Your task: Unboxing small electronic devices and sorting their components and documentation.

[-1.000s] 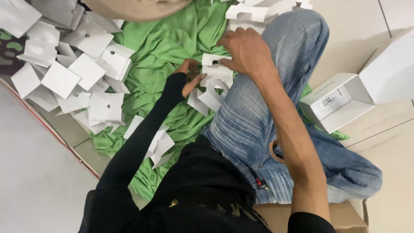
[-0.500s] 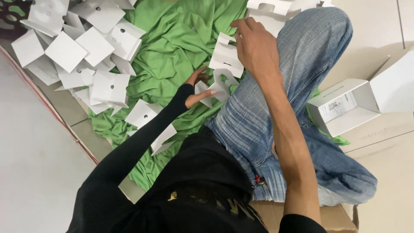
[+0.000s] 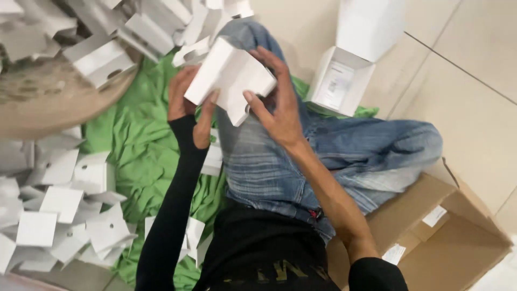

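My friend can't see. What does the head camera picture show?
Both hands, left hand and right hand, hold a white folded card piece above a knee in blue jeans. More white pieces lie around on green cloth.

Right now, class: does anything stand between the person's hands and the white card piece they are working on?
No. The left hand and right hand both already grip the white folded card piece, fingers on its edges, above the jeans-clad knee.
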